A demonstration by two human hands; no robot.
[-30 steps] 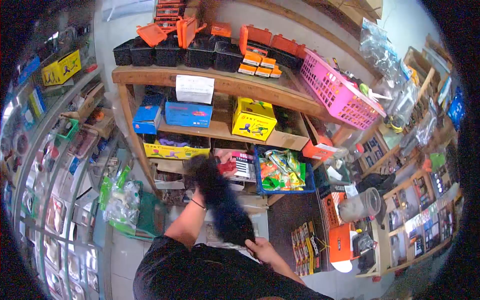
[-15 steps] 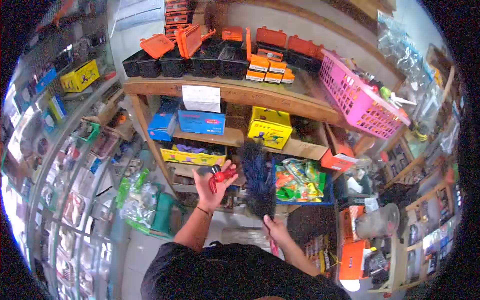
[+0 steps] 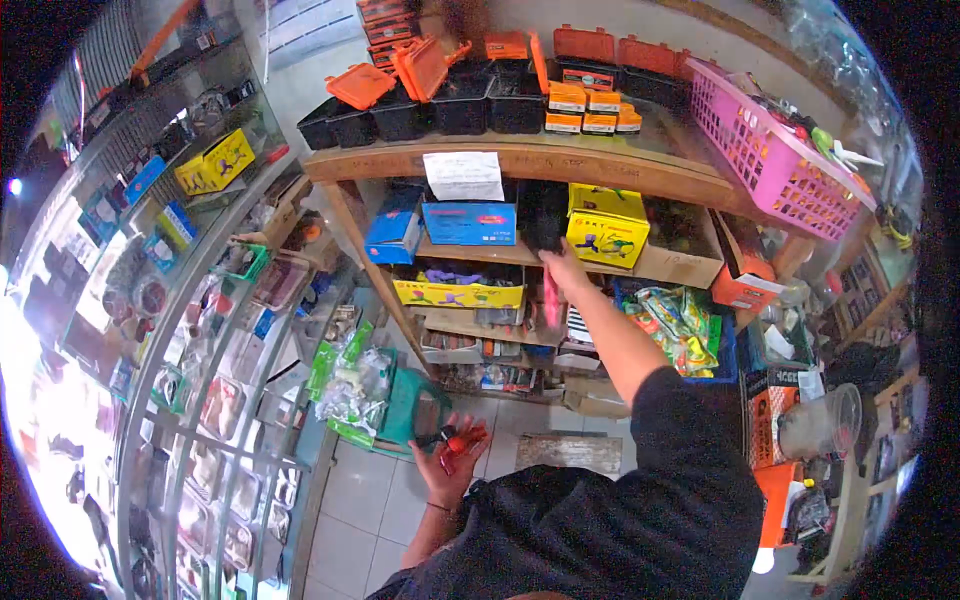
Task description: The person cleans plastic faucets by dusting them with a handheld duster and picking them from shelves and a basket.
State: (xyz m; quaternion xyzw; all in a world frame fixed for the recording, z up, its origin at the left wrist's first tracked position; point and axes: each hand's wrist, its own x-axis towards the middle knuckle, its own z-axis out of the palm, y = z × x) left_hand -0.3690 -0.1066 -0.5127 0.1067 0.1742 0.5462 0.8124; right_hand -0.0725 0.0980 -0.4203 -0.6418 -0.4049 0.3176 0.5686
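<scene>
My right hand (image 3: 566, 272) is closed around the pink handle of a feather duster (image 3: 551, 300). Its dark feathers reach into the shelf gap between a blue box (image 3: 470, 222) and a yellow box (image 3: 607, 226). Low beside my body, my left hand (image 3: 447, 472) holds a small red piece with a black part (image 3: 459, 442) in its palm, fingers partly spread. What kind of thing that piece is, I cannot make out.
On the top shelf stand black bins (image 3: 460, 105) with orange lids, small orange boxes (image 3: 600, 106) and a pink basket (image 3: 775, 150). Glass display shelving (image 3: 180, 330) runs along the left. A blue tray (image 3: 728, 350) holds bagged goods. A green stool (image 3: 405, 400) stands on the tiled floor.
My right hand has pushed the duster forward and up, into the shelf gap. The left hand has dropped back toward my body with the red piece. The view has shifted.
</scene>
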